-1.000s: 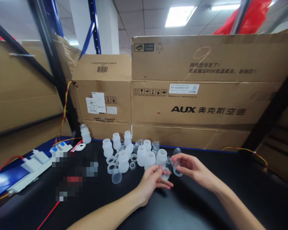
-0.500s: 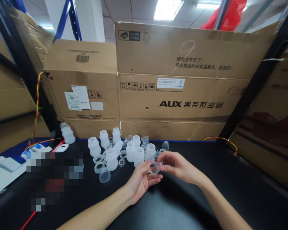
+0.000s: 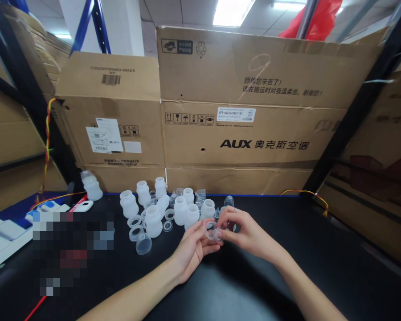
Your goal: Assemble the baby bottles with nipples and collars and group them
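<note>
At frame centre my left hand (image 3: 192, 249) and right hand (image 3: 245, 232) pinch one small clear ring part (image 3: 214, 233) together between fingertips, held just above the black table (image 3: 321, 267). I judge I'm mid-fitting; next needs steady pressing. White bottles (image 3: 183, 209) crowd just behind; open room lies lower right, cardboard boxes (image 3: 254, 133) wall the back.
</note>
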Demonstrator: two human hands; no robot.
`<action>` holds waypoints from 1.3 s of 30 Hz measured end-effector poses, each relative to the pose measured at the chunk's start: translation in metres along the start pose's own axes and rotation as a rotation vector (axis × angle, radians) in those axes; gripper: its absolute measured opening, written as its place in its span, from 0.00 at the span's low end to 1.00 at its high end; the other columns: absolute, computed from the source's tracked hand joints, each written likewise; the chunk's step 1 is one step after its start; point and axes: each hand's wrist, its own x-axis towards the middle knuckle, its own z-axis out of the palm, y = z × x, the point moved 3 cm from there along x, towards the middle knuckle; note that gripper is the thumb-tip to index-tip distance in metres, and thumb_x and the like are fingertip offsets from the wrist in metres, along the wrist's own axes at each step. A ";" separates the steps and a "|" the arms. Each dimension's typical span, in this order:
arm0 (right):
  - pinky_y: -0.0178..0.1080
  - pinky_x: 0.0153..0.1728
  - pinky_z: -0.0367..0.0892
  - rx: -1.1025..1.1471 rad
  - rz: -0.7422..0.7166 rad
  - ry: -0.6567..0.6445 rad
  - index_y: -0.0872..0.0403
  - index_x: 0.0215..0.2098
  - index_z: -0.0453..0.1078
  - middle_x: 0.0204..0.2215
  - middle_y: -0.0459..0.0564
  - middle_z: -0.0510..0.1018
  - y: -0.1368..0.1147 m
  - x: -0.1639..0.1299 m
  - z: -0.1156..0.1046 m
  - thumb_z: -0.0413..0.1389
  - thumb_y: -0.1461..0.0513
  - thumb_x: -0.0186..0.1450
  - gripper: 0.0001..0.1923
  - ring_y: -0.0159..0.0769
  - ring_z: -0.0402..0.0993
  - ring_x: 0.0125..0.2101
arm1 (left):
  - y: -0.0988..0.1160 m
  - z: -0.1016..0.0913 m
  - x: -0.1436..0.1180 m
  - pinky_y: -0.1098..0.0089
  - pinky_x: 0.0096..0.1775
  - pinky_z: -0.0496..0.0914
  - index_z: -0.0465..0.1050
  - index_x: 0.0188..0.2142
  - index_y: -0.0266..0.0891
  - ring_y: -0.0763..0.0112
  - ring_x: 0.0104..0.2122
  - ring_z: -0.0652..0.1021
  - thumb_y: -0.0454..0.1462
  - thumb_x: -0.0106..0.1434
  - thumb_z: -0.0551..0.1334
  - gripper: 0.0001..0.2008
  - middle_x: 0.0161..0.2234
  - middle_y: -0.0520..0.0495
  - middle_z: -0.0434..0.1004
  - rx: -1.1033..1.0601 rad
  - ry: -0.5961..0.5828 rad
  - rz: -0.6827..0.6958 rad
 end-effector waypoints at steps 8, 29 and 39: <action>0.31 0.34 0.65 -0.153 -0.026 0.149 0.55 0.42 0.69 0.35 0.46 0.73 0.007 0.001 0.016 0.61 0.61 0.67 0.08 0.29 0.68 0.32 | 0.000 -0.001 -0.003 0.72 0.33 0.78 0.71 0.57 0.37 0.62 0.35 0.84 0.51 0.68 0.62 0.26 0.41 0.38 0.82 0.253 -0.010 0.022; 0.35 0.40 0.73 0.183 0.051 0.085 0.56 0.50 0.76 0.39 0.53 0.79 0.000 0.004 0.032 0.59 0.49 0.70 0.20 0.35 0.76 0.36 | 0.017 0.001 -0.019 0.73 0.30 0.71 0.79 0.52 0.38 0.69 0.24 0.75 0.47 0.67 0.63 0.20 0.26 0.46 0.79 0.689 0.118 0.434; 0.34 0.39 0.72 0.106 -0.009 0.115 0.54 0.50 0.78 0.37 0.52 0.78 0.000 0.001 0.038 0.59 0.51 0.71 0.17 0.33 0.75 0.35 | 0.019 -0.008 -0.007 0.77 0.19 0.67 0.81 0.41 0.36 0.77 0.17 0.71 0.42 0.61 0.65 0.13 0.28 0.47 0.81 0.754 0.213 0.422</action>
